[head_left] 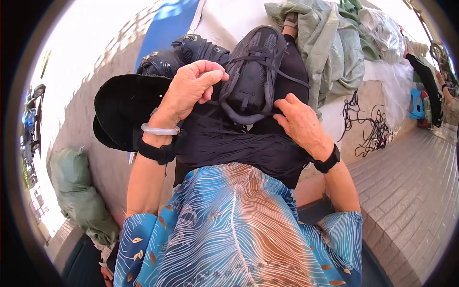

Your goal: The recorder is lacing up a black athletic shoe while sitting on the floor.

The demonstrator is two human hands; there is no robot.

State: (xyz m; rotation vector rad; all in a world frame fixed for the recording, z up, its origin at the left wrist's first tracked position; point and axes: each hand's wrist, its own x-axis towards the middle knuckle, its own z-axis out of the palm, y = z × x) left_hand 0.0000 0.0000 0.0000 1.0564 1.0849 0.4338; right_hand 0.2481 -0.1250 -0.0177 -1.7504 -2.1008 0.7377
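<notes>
A black sneaker (254,52) lies on my lap, toe pointing away and its opening towards me. Dark shoelaces (256,56) cross its upper, and one strand trails off to the right. My left hand (195,87) is raised just left of the shoe, thumb and index finger pinched together; whatever is between them is too small to make out. My right hand (302,123) is beside the shoe's near right edge, thumb and forefinger closed on a thin dark strand that looks like a lace. Over my thighs is spread a thick bundle of loose black laces (234,148).
More black shoes (160,62) sit beyond my left hand. A black curved item (129,107) lies left of my wrist. Grey-green sacking (330,52) is at the far right, with tangled black cords (373,129) nearby. A stuffed green sack (79,191) stands at left.
</notes>
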